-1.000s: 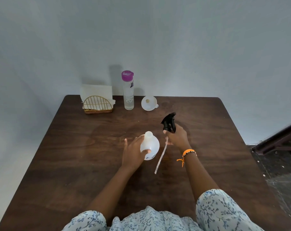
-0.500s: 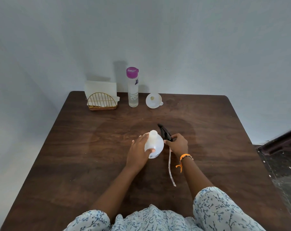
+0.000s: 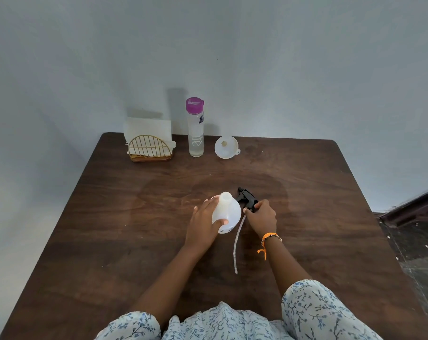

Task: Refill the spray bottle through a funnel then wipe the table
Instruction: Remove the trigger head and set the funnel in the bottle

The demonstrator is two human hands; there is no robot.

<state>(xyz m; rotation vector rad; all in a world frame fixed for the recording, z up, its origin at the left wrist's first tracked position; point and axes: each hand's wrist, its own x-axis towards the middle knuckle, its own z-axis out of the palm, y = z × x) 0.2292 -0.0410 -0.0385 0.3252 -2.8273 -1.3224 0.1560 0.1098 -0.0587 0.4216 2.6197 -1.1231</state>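
Since half a second ago the black sprayer head (image 3: 247, 200) has come down flat onto the table (image 3: 110, 229), and its pale dip tube (image 3: 237, 244) now lies along the wood towards 6 o'clock. I see my right hand (image 3: 262, 218) resting on that head, fingers curled round its collar, grasping it. My left hand (image 3: 204, 223) is wrapped round the spray bottle (image 3: 226, 213), thumb across its front, holding it upright.

That bottle stands near the table's centre, just at 9 o'clock of the sprayer head. It is translucent white plastic, round-bodied with a short open neck, and I can make out a patch of dark print low on its side, too small to read. Whether it holds any liquid I cannot tell.

At 12 o'clock along the far edge stands a tall clear water bottle (image 3: 195, 133) with a magenta flip cap; white letters down its side read something like "life", with a small dark logo above them. At its 3 o'clock lies the white funnel (image 3: 226, 147), mouth facing me. At its 9 o'clock is a gold wire napkin holder (image 3: 149, 149) with white paper napkins (image 3: 146, 127) standing in it.

An orange bracelet (image 3: 269, 238) sits on my right wrist
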